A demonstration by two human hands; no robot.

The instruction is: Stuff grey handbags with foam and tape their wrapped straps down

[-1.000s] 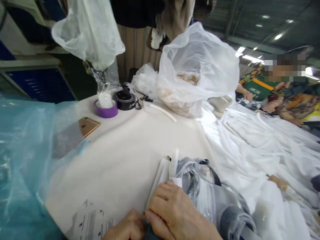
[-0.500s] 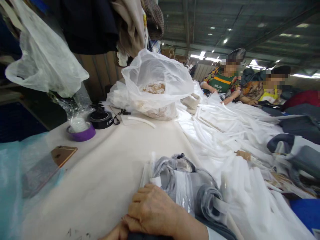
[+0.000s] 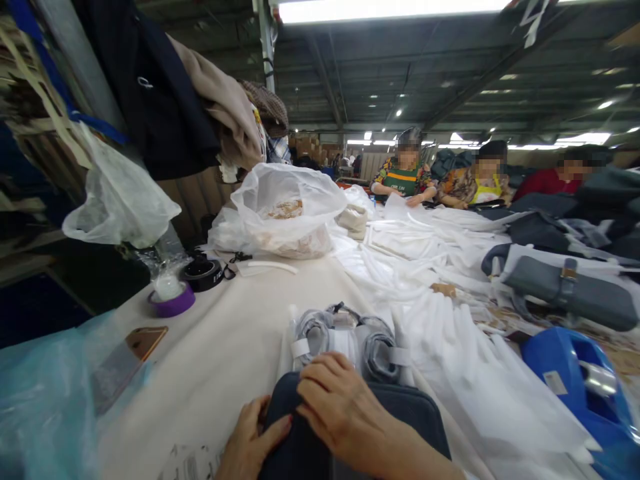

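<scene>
A dark grey bag (image 3: 400,413) lies at the near edge of the white table (image 3: 240,333), its grey rolled handles (image 3: 345,337) wrapped in white strips and clear film. My right hand (image 3: 340,407) rests on the bag's top, fingers curled and pinching its edge. At the bag's left side my left hand (image 3: 250,440) presses against it with bent fingers and the thumb laid on the fabric.
A gold phone (image 3: 145,341) lies under blue plastic film (image 3: 45,393) at the left. A purple tape roll (image 3: 173,303), a black tape roll (image 3: 203,273) and a white plastic bag (image 3: 285,207) stand farther back. White strips (image 3: 440,267), a grey bag (image 3: 570,297) and a blue dispenser (image 3: 575,373) fill the right. Three people sit across the table.
The camera has tilted up, showing the hall and the people. The dark bag has come up into view between my hands, and my right hand now lies on top of it.
</scene>
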